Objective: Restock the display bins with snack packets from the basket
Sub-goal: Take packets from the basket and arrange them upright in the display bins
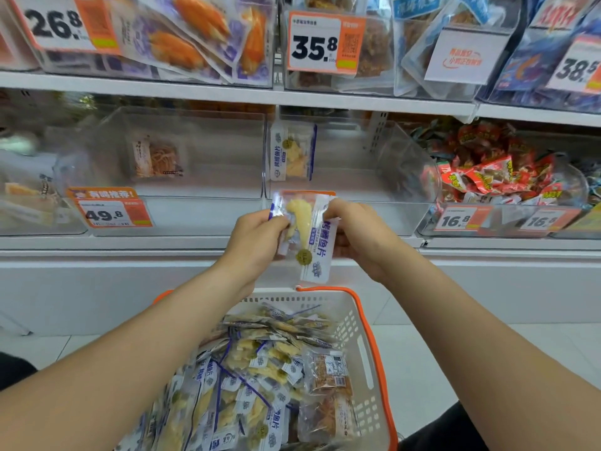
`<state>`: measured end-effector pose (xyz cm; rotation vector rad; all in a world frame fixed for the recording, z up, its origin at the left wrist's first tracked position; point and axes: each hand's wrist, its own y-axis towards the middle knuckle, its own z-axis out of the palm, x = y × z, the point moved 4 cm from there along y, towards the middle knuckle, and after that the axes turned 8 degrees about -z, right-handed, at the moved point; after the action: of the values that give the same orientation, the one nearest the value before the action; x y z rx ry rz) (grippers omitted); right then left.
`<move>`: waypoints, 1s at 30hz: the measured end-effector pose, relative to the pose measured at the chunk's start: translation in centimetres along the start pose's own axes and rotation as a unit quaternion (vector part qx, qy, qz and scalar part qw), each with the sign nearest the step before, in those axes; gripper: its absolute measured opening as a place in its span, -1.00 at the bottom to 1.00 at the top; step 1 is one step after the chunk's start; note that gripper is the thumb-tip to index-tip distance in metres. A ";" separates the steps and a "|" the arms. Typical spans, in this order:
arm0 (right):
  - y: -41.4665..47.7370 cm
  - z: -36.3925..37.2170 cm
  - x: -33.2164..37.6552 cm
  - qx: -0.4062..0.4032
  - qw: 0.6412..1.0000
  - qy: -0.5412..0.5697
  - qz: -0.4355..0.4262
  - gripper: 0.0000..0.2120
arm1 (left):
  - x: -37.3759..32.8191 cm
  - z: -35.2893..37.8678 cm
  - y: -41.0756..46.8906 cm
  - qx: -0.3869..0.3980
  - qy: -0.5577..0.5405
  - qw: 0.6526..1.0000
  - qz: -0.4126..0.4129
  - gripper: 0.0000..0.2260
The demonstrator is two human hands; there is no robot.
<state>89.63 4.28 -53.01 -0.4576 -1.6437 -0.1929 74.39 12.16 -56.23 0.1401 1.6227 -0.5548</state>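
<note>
1. Nearest: the basket (pixel 356 323), white with an orange rim, stands on the floor between the person's forearms. It is heaped with snack packets (pixel 247 369), white with blue print over pale yellow pieces. A few brown packets (pixel 328 372) lie at its right side.

2. Above the basket, both hands hold one packet (pixel 312 237) upright, clear of the shelf. The left hand (pixel 257 232) has its fingers (pixel 276 222) curled round the left edge. The right hand (pixel 357 232) pinches the right edge. Whether more packets are stacked behind it cannot be told.

3. Judged step: transfer from basket to bin, with the packet lifted but not yet placed. The basket is still well filled, so the task appears to be at an early stage.

4. Next move: carry the packet forward over the front wall of the centre bin (pixel 351 190) and set it beside the matching packet (pixel 291 154) that leans against that bin's left wall. One hand must let go first.

5. Legible writing:
   - Held packet: blue Chinese lettering, ending 鱼片.
   - Lower shelf tags: 49.8 tag (pixel 110 212) at left; two 16.8 tags (pixel 458 219) at right, below the red packets (pixel 487 177).
   - Upper shelf tags: 26.8 tag (pixel 57 22), 35.8 tag (pixel 313 47) and, partly cut off, 38.5 tag (pixel 577 70).

6. The left bin (pixel 211 151) holds a single brown shredded-snack packet (pixel 159 157).
</note>
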 end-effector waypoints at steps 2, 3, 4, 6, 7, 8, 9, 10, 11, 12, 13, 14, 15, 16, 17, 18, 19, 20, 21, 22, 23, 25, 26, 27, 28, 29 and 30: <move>-0.1 -0.1 0.3 -0.006 1.000 0.000 0.000 -0.74 | -0.7 -0.2 -0.1 0.009 -0.032 0.999 0.012 -0.79; -0.1 0.0 0.4 -0.005 1.000 -0.008 -0.004 -0.77 | -1.0 -0.2 -0.2 0.015 -0.055 0.998 0.014 -0.78; -0.2 0.0 0.5 -0.002 1.000 -0.017 -0.010 -0.81 | -1.4 -0.2 -0.3 0.018 -0.071 0.997 0.018 -0.77; -0.2 0.2 1.0 0.009 0.998 -0.037 -0.041 -0.82 | -1.9 -0.1 -0.2 0.010 -0.091 0.995 0.026 -0.75; -0.2 0.3 1.3 0.009 0.996 -0.064 -0.066 -0.80 | -2.1 -0.1 -0.2 0.000 -0.092 0.995 0.029 -0.75; -0.3 0.2 1.6 -0.001 0.991 -0.096 -0.095 -0.79 | -2.2 -0.1 -0.1 -0.021 -0.090 0.995 0.031 -0.76; -0.3 0.1 2.0 -0.022 0.983 -0.130 -0.127 -0.79 | -2.4 -0.4 -0.1 -0.050 -0.082 0.995 0.034 -0.78; -0.3 -0.1 2.4 -0.044 0.973 -0.161 -0.159 -0.80 | -2.4 -0.7 0.0 -0.082 -0.070 0.994 0.033 -0.79; -0.3 -0.3 2.8 -0.059 0.964 -0.185 -0.181 -0.82 | -2.5 -1.0 0.2 -0.104 -0.062 0.992 0.034 -0.78; -0.3 -0.4 3.1 -0.065 0.959 -0.201 -0.190 -0.82 | -2.7 -1.2 0.3 -0.117 -0.057 0.991 0.040 -0.76; -0.3 -0.4 3.2 -0.065 0.957 -0.212 -0.189 -0.82 | -3.1 -1.2 0.1 -0.119 -0.056 0.990 0.052 -0.77; -0.3 -0.4 3.3 -0.066 0.957 -0.213 -0.184 -0.82 | -3.5 -1.0 -0.2 -0.112 -0.046 0.990 0.069 -0.76; -0.1 -0.5 3.2 -0.071 0.960 -0.204 -0.178 -0.81 | -3.8 -0.8 -0.2 -0.103 -0.026 0.990 0.094 -0.75; 0.3 -0.6 3.1 -0.080 0.963 -0.188 -0.173 -0.79 | -4.3 -0.6 -0.2 -0.097 0.006 0.987 0.125 -0.75; 0.9 -0.7 3.0 -0.091 0.967 -0.169 -0.168 -0.77 | -4.9 -0.5 -0.2 -0.099 0.049 0.981 0.157 -0.76; 1.6 -0.9 2.8 -0.104 0.969 -0.152 -0.164 -0.72 | -5.4 -0.4 -0.1 -0.108 0.102 0.971 0.185 -0.77; 2.3 -1.2 2.7 -0.123 0.970 -0.137 -0.160 -0.66 | -5.9 -0.5 0.0 -0.126 0.158 0.957 0.208 -0.78; 3.1 -1.5 2.6 -0.147 0.970 -0.120 -0.153 -0.60 | -6.4 -0.6 0.2 -0.145 0.209 0.939 0.229 -0.77; 3.9 -1.9 2.6 -0.169 0.969 -0.102 -0.146 -0.58 | -6.9 -0.7 0.2 -0.161 0.259 0.918 0.253 -0.75; 4.7 -2.4 2.6 -0.188 0.970 -0.080 -0.135 -0.60 | -7.3 -0.8 0.4 -0.170 0.308 0.895 0.275 -0.73; 5.4 -2.8 2.8 -0.203 0.970 -0.058 -0.120 -0.60 | -7.6 -0.8 0.5 -0.170 0.361 0.870 0.289 -0.71; 6.9 -3.4 3.0 -0.227 0.969 -0.018 -0.100 -0.62 | -7.5 -0.8 1.5 -0.141 0.469 0.824 0.285 -0.67; 7.9 -3.7 3.2 -0.237 0.966 -0.002 -0.098 -0.66 | -7.3 -0.9 2.1 -0.119 0.517 0.802 0.275 -0.64; 8.8 -3.8 3.4 -0.242 0.965 0.003 -0.100 -0.71 | -6.9 -1.0 2.7 -0.100 0.558 0.779 0.266 -0.62; 10.0 -3.8 3.5 -0.247 0.964 -0.003 -0.099 -0.78 | -6.5 -1.1 3.1 -0.088 0.587 0.758 0.269 -0.62; 11.2 -3.7 3.6 -0.247 0.965 -0.019 -0.092 -0.87 | -6.1 -1.1 3.5 -0.081 0.607 0.743 0.273 -0.64; 12.4 -3.6 3.6 -0.243 0.966 -0.041 -0.083 -0.92 | -5.7 -1.1 3.9 -0.078 0.620 0.731 0.274 -0.67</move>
<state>97.70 14.74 -50.78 -0.7042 -1.7140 -0.7200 75.74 17.35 -51.74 1.0068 2.7374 0.2765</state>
